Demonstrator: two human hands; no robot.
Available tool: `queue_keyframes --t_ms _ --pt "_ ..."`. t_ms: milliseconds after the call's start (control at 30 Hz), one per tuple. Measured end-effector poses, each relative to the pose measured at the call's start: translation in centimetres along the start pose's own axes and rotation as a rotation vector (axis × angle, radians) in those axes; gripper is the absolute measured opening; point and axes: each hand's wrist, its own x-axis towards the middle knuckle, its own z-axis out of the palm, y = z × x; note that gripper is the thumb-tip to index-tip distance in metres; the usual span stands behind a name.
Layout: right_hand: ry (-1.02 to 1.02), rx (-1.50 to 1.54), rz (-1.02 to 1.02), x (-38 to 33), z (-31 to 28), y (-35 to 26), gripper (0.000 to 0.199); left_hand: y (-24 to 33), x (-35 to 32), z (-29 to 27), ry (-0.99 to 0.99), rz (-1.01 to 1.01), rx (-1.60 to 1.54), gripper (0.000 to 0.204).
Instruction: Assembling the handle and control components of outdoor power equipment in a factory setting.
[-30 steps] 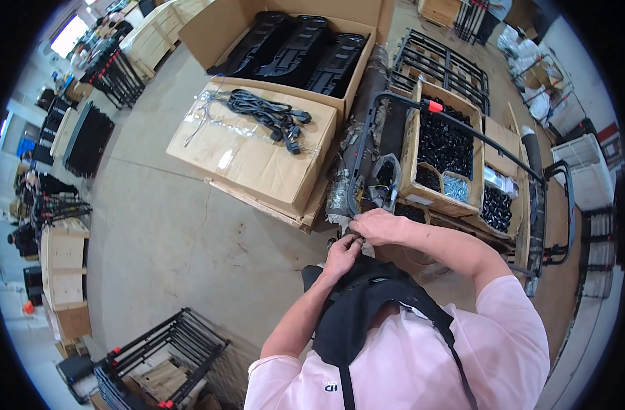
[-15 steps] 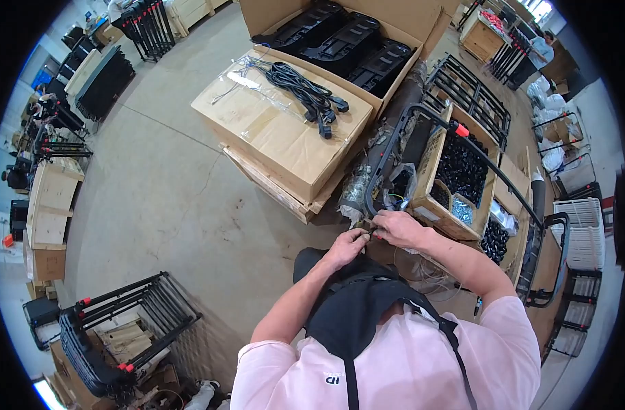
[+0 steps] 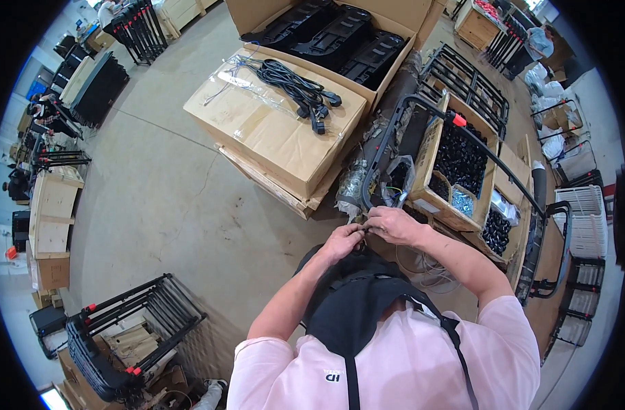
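Observation:
My left hand [image 3: 344, 242] and my right hand [image 3: 394, 226] meet in front of my body, their fingertips pinched together. Something small and dark appears between the fingers, mostly hidden, and I cannot make out what it is. Just beyond the right hand is the lower end of a bent black tube frame [image 3: 389, 137] with a red fitting [image 3: 459, 120]. Its long bar runs off to the right over the parts boxes. Below the hands, dark cloth [image 3: 357, 294] covers my lap.
Ahead, a closed carton [image 3: 278, 137] carries coiled black power cables [image 3: 292, 85]. Behind it, an open carton holds black plastic housings [image 3: 326, 37]. To the right, a wooden bin [image 3: 422, 188] contains small black parts [image 3: 461, 160]. More tube frames [image 3: 145, 314] stand at lower left.
Both hands stay pinched together, slightly shifted, with the right fingers moved a little over the left ones. The whole view has moved slightly.

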Motion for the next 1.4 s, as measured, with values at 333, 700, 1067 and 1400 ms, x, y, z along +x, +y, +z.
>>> queue_keyframes --t_ms 333,700,1067,1400 --pt "-0.111 -0.102 0.061 1.1 0.0 -0.7 0.012 -0.1 0.2 0.2 0.023 -0.043 -0.119 0.02" --pt "0.017 0.254 0.808 -5.3 6.2 -2.7 0.041 -0.3 0.5 -0.1 0.067 -0.069 0.259 0.027" --pt "0.1 0.181 1.415 -1.6 18.4 12.8 0.052 0.3 1.4 -1.1 -0.116 -0.037 0.319 0.028" --pt "0.185 0.829 1.537 -4.3 12.6 1.5 0.04 -1.9 2.3 -0.2 -0.135 -0.184 -0.007 0.029"
